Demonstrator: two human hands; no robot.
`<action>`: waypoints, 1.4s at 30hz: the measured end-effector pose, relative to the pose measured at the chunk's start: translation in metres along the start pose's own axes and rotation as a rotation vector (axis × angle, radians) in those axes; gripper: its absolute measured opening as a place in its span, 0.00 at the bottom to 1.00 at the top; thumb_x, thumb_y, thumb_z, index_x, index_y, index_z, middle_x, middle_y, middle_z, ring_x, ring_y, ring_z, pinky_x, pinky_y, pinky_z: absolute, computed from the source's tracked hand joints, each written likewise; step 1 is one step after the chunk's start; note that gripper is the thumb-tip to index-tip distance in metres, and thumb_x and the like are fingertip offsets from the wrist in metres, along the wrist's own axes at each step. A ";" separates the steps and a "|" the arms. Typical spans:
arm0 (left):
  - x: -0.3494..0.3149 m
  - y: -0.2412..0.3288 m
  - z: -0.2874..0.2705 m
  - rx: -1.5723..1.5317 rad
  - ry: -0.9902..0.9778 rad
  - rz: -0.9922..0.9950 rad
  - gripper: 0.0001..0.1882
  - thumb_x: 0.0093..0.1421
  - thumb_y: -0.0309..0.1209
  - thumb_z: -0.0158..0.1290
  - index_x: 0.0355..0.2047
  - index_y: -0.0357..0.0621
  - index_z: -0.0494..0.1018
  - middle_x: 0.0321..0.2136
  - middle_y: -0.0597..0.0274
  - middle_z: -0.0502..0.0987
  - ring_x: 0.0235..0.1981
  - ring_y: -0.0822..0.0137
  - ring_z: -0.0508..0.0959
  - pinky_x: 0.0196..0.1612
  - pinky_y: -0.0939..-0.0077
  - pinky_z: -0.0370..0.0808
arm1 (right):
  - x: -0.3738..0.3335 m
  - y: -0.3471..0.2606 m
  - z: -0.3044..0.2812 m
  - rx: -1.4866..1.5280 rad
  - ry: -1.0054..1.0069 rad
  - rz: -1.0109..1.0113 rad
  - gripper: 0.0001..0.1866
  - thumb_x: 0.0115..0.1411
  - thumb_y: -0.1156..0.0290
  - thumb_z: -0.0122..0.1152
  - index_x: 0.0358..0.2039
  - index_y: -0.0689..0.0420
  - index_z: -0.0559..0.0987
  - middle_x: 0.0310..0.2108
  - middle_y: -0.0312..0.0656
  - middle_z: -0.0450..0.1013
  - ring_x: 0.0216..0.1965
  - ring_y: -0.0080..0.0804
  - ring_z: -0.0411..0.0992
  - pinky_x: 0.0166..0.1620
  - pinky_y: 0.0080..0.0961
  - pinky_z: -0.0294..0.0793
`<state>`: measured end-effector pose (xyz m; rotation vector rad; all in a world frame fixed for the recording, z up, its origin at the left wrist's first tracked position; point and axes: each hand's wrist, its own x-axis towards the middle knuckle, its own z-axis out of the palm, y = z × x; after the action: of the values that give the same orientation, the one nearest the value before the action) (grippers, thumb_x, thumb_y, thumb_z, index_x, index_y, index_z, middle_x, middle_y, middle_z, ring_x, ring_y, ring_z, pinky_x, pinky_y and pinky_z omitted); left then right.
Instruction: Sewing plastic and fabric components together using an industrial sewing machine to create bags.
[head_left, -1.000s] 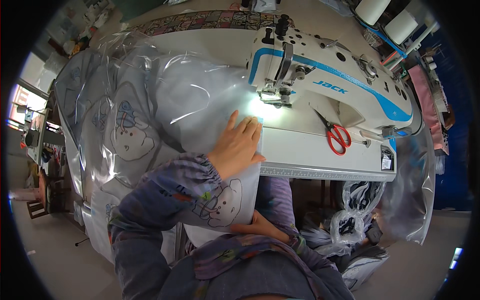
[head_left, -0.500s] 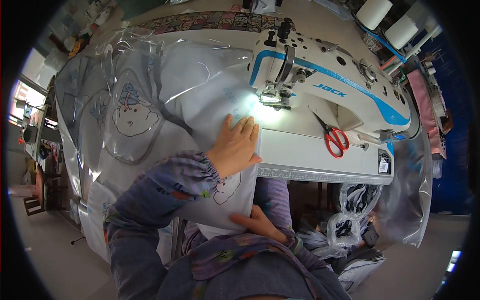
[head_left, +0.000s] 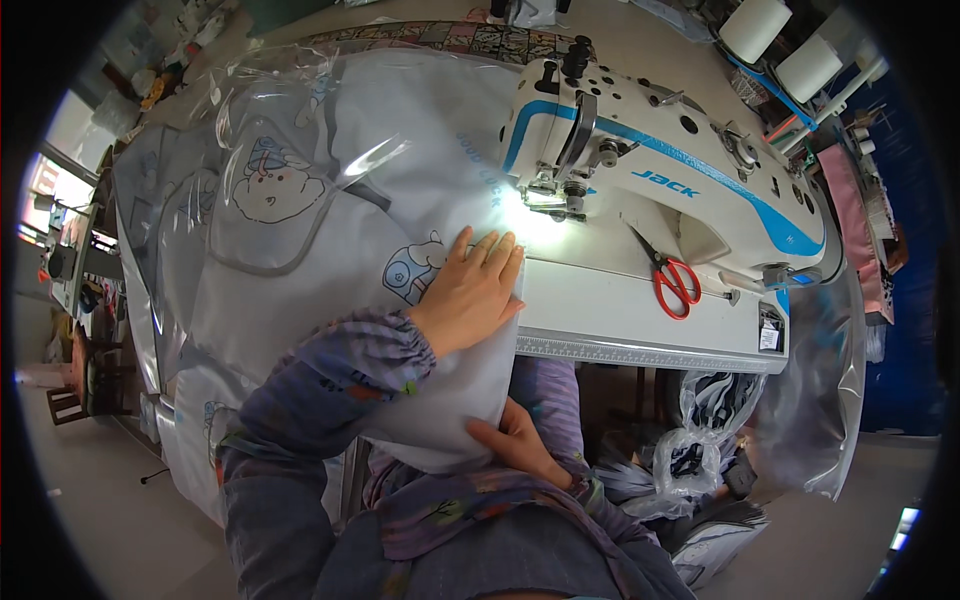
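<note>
1. Left hand [head_left: 470, 295] is lying palm-down on a whitish printed sheet [head_left: 450, 400], close to the counter's [head_left: 600, 285] front edge. That grip is sitting open, fingers a bit spread, pressing rather than pinching anything.

2. Right hand [head_left: 522, 442] is reaching up from below the front edge and holding the sheet's hanging border, thumb showing on top. Looks like a pinch to me, but the fingers are mostly hiding behind the material, so I'm not swearing to how tight it is.

3. The sheet itself is covering the counter's left side and drooping over the front edge toward the person's lap. A blue-and-white cartoon animal print [head_left: 410, 275] is peeking out just left of the left hand.

4. The white-and-blue sewing machine [head_left: 670, 160] is standing along the counter's back, lamp glowing over its presser foot [head_left: 555, 212], just beyond the left fingertips.

5. Red-handled scissors [head_left: 677, 290] are lying between the machine and the front edge, and a ruler strip [head_left: 640, 352] is running along that edge.

6. A clear plastic bag [head_left: 690, 455] is hanging below the counter's front right corner.
</note>
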<state>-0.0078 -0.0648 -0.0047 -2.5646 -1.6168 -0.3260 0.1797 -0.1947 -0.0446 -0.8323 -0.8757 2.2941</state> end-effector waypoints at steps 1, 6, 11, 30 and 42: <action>0.000 -0.003 0.000 -0.024 0.033 0.008 0.35 0.63 0.45 0.56 0.63 0.34 0.64 0.64 0.47 0.66 0.65 0.53 0.67 0.71 0.47 0.53 | 0.000 0.000 -0.002 -0.001 -0.003 0.001 0.21 0.67 0.76 0.62 0.60 0.60 0.73 0.53 0.36 0.77 0.52 0.22 0.73 0.57 0.26 0.72; 0.000 -0.006 -0.003 -0.047 0.005 0.016 0.33 0.64 0.44 0.55 0.63 0.36 0.65 0.63 0.48 0.67 0.66 0.55 0.66 0.72 0.47 0.49 | 0.003 0.001 -0.010 0.010 0.018 -0.089 0.16 0.68 0.77 0.61 0.55 0.63 0.77 0.47 0.34 0.79 0.48 0.18 0.73 0.53 0.20 0.72; 0.003 -0.019 0.002 0.024 0.035 -0.006 0.29 0.65 0.41 0.53 0.63 0.40 0.66 0.62 0.54 0.69 0.65 0.61 0.68 0.73 0.47 0.47 | 0.014 -0.010 -0.005 0.028 0.067 -0.063 0.16 0.67 0.78 0.60 0.55 0.63 0.77 0.48 0.36 0.79 0.48 0.20 0.74 0.54 0.23 0.72; -0.273 -0.068 0.028 0.431 0.040 -0.158 0.32 0.59 0.27 0.59 0.61 0.75 0.70 0.71 0.60 0.52 0.74 0.48 0.50 0.70 0.25 0.41 | 0.136 -0.142 -0.042 -0.954 0.243 -0.295 0.28 0.67 0.73 0.58 0.66 0.64 0.67 0.29 0.35 0.72 0.24 0.19 0.68 0.27 0.19 0.70; -0.245 -0.098 0.039 0.354 0.138 -0.087 0.33 0.58 0.27 0.56 0.63 0.72 0.71 0.71 0.63 0.53 0.72 0.56 0.56 0.68 0.31 0.53 | 0.144 -0.164 -0.047 -0.710 0.163 -0.180 0.33 0.65 0.72 0.60 0.69 0.65 0.64 0.30 0.28 0.70 0.31 0.14 0.68 0.32 0.13 0.72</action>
<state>-0.1929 -0.2303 -0.1019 -2.1684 -1.5763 -0.1956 0.1602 0.0243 -0.0053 -1.1475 -1.6470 1.7227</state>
